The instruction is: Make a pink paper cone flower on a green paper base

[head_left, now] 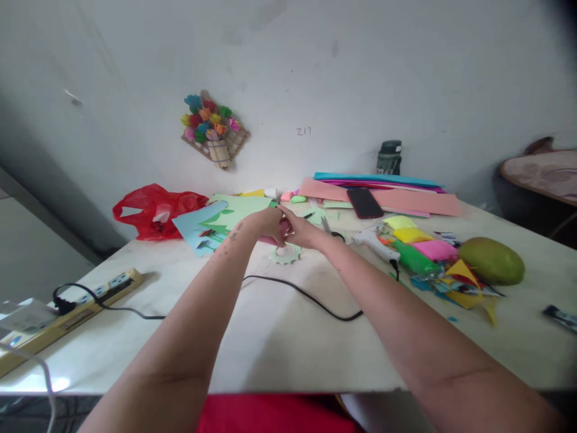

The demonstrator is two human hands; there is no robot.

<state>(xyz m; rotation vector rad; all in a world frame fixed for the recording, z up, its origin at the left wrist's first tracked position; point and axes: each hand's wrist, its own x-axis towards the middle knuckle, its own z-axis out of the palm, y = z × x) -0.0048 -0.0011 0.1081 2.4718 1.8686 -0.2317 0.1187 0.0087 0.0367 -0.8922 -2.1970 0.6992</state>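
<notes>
Over the middle of the table [279, 355], my left hand [269, 224] and my right hand [303, 232] meet, their fingers closed around a small pink piece [267, 240]. Most of the piece is hidden by the fingers, and its kind does not show. Just below my hands lies a pale green paper ring with a toothed edge [286, 260]. Scissors with dark handles [337, 235] rest right of my right hand. Beyond my left hand is a light green sheet [246, 206], with cut paper stems and leaves lying by it on a light blue sheet [192, 225].
At right are a white glue gun [376, 242], bright clay packs [417, 255], paper scraps [466, 288] and a green fruit [491, 260]. A phone [364, 203] lies on pink sheets [419, 201]. A power strip [103, 294], black cord [302, 291] and red bag [155, 207] are also here.
</notes>
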